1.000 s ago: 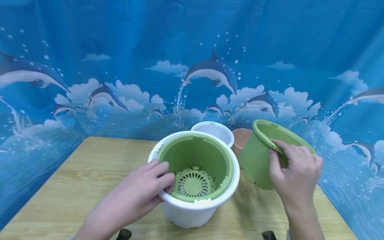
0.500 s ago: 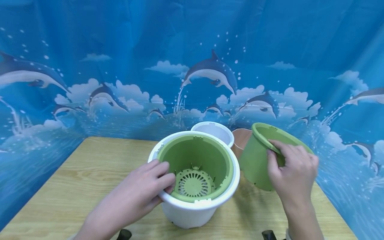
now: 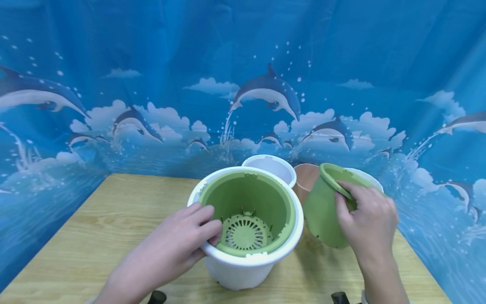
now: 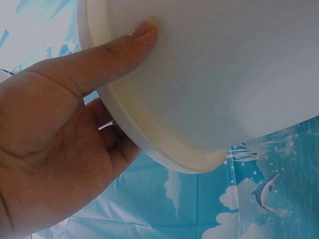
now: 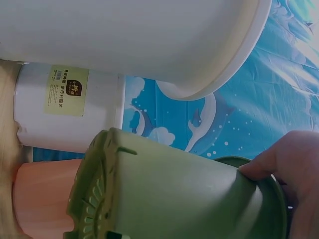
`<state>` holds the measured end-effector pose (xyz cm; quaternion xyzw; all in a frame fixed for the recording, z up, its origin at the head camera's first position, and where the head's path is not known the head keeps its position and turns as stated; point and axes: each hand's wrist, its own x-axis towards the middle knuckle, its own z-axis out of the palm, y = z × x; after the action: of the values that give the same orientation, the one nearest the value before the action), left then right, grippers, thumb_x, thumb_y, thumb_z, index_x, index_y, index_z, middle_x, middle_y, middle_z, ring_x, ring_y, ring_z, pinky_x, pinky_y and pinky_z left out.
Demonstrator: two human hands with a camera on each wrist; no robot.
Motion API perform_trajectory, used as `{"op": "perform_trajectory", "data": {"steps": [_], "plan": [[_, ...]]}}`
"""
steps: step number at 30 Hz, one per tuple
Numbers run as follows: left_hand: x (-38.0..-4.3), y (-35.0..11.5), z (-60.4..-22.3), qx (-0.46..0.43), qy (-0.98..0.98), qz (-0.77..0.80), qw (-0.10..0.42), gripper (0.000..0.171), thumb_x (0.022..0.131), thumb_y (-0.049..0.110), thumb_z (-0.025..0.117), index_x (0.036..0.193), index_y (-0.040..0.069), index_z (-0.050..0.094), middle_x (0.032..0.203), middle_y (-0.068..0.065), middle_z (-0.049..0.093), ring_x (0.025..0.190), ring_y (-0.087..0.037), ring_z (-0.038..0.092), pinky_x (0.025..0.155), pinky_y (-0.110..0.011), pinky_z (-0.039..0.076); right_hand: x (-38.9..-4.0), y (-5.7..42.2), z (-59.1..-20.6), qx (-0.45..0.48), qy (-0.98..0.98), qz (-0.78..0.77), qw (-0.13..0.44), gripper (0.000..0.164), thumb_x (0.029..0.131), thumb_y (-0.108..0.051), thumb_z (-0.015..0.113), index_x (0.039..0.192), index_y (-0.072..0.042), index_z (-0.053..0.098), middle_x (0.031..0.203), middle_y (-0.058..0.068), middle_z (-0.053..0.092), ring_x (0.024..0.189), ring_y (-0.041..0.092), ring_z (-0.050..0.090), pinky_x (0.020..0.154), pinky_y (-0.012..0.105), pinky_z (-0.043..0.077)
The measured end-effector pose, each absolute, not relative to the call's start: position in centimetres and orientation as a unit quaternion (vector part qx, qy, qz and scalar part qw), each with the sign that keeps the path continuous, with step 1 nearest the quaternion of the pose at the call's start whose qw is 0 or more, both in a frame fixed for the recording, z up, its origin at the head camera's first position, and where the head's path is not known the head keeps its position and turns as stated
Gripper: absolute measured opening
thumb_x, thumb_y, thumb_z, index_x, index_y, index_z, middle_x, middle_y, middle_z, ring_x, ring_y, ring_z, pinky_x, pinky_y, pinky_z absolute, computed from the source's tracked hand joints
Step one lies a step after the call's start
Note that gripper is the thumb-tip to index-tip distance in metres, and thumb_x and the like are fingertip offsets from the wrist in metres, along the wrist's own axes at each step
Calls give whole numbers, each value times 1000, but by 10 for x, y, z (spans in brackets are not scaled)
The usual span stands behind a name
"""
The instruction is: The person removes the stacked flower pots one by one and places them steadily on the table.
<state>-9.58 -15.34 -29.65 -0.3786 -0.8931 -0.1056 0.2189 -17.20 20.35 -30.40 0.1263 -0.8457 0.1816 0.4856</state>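
We see the left hand [image 3: 191,230] grasping the near-left rim of the large white pot [image 3: 240,273], thumb on the outer wall, fingers over the edge. Nested inside that pot, just beside those fingers: the inner green pot [image 3: 247,190]. To its right, we note the right hand [image 3: 370,215] pinching the rim of the tilted green pot [image 3: 322,213], which leans leftward from the grip. A second white pot [image 3: 269,165] and brown pot [image 3: 305,176] stand behind.
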Motion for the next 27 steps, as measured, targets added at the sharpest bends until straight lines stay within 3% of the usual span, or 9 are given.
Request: {"op": "perform_trajectory", "data": {"steps": [4, 14, 27], "plan": [[-96, -153, -297, -379, -892, -109, 221, 30, 80, 14, 82, 87, 27, 56, 87, 15, 40, 82, -7, 39, 69, -23, 40, -172, 204, -304, 126, -853, 172, 477, 18, 82, -10, 73, 98, -6, 78, 81, 14, 74, 68, 33, 64, 54, 42, 35], [-96, -153, -295, -367, -902, -107, 202, 28, 83, 20, 80, 85, 29, 54, 86, 17, 37, 82, -6, 38, 69, -22, 39, -172, 205, -305, 118, -866, 156, 459, 19, 80, -10, 76, 98, -7, 78, 80, 15, 74, 63, 33, 64, 52, 49, 44], [-97, -152, -296, -369, -900, -110, 203, 28, 83, 19, 81, 85, 28, 54, 85, 17, 37, 80, -6, 37, 67, -22, 38, -170, 205, -305, 71, -904, 138, 397, 20, 78, -12, 76, 97, -12, 78, 75, 14, 72, 58, 29, 58, 42, 35, 31]]}}
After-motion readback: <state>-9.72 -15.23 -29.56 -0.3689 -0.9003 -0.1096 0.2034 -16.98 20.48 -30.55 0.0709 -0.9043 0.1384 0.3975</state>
